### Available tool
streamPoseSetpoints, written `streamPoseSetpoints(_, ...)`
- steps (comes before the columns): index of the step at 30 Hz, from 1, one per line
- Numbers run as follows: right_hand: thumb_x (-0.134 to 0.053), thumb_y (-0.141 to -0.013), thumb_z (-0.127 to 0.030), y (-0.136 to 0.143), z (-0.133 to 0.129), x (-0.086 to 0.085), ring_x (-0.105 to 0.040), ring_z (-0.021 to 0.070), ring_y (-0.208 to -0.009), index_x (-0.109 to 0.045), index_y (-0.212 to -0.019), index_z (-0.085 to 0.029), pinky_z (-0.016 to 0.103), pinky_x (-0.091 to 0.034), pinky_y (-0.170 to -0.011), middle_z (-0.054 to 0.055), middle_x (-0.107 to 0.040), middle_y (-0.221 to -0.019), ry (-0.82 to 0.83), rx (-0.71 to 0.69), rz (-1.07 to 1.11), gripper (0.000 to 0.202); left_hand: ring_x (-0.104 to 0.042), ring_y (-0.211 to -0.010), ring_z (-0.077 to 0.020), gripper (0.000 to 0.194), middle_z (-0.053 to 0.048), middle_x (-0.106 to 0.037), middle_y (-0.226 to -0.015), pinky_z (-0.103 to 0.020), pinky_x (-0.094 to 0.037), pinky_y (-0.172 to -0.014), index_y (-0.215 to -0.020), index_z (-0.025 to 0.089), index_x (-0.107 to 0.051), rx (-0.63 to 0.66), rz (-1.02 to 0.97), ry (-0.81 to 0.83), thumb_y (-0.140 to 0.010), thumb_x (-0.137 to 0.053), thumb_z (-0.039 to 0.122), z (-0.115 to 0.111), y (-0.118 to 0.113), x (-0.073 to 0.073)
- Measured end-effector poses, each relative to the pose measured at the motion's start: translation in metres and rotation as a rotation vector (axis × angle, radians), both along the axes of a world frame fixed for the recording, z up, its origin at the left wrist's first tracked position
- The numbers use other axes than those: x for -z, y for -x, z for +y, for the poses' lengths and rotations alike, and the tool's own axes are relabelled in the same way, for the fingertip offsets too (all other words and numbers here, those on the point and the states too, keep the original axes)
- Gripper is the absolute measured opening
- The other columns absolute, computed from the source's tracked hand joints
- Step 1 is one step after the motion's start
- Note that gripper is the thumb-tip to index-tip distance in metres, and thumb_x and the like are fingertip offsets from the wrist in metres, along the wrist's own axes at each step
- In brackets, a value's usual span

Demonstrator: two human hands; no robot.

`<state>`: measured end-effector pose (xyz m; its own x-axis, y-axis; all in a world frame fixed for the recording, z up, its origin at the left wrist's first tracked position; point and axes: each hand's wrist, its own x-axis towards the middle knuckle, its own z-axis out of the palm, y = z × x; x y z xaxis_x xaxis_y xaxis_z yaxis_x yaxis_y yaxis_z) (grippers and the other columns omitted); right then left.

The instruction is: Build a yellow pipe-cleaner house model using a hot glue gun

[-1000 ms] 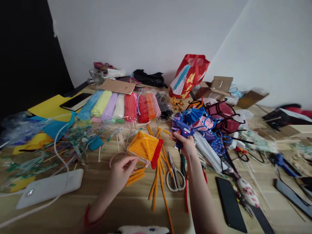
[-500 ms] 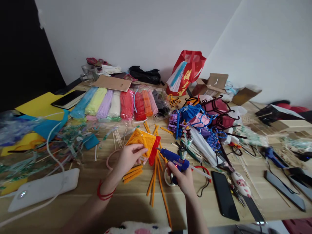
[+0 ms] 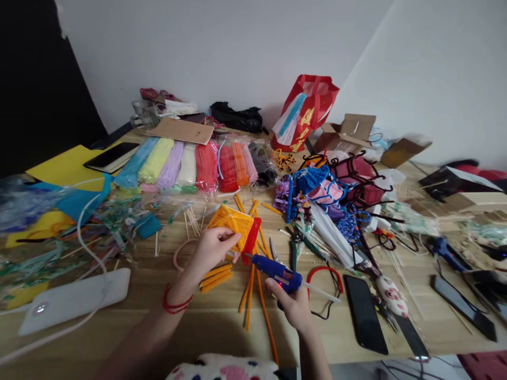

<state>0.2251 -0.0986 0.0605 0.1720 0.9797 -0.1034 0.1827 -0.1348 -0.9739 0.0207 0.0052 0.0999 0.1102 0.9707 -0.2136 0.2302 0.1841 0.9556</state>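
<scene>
Near the middle of the table, my left hand [image 3: 217,247] pinches an orange fuzzy piece [image 3: 232,222] with folded, angular faces. A red fuzzy strip [image 3: 251,237] runs along its right edge. My right hand [image 3: 295,306] is wrapped round a blue glue gun [image 3: 276,273], which has a small red light and a clear glue stick out of its back. The gun's nozzle is at the lower end of the red strip; whether they touch I cannot tell. Orange pipe cleaners [image 3: 262,311] fan out below, and short orange pieces [image 3: 216,278] lie beside my left wrist.
Bundles of coloured pipe cleaners [image 3: 188,166] lie behind my hands. Blue and purple fuzzy shapes [image 3: 312,184] are piled to the right, near pliers [image 3: 293,253]. A black phone [image 3: 365,314] lies front right, a white power bank [image 3: 75,301] front left with its cable.
My right hand and the glue gun have moved down and slightly left, bringing the nozzle from the strip's upper part to its lower end. My left hand still holds the orange piece, slightly shifted.
</scene>
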Motion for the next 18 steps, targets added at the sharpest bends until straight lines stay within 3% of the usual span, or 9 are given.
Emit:
streamPoseSetpoints(6,-0.072,-0.074,-0.044,0.01,0.002,0.001,-0.057,0.016,-0.061,-0.069,-0.079,-0.014,0.027,-0.048,-0.058,0.004,-0.065,-0.067,-0.009,0.024,-0.001,0.031,-0.039,-0.037,-0.0076,0.02,0.007,-0.046,-0.048,-0.019,-0.03,-0.036,-0.065,0.018,-0.051,-0.007,0.005,-0.035,-0.071,-0.056,0.036,-0.001,0.002,0.003)
streamPoseSetpoints(18,-0.067,-0.078,-0.045,0.018,0.012,-0.002,-0.059,0.0181,-0.068,-0.07,-0.085,-0.015,0.028,-0.048,-0.062,0.005,-0.067,-0.074,-0.039,-0.053,-0.079,0.032,-0.041,-0.038,-0.0085,0.023,0.008,-0.044,-0.044,-0.02,-0.032,-0.039,-0.07,0.017,-0.052,0.032,0.032,-0.013,-0.072,-0.056,0.04,-0.002,0.005,-0.005)
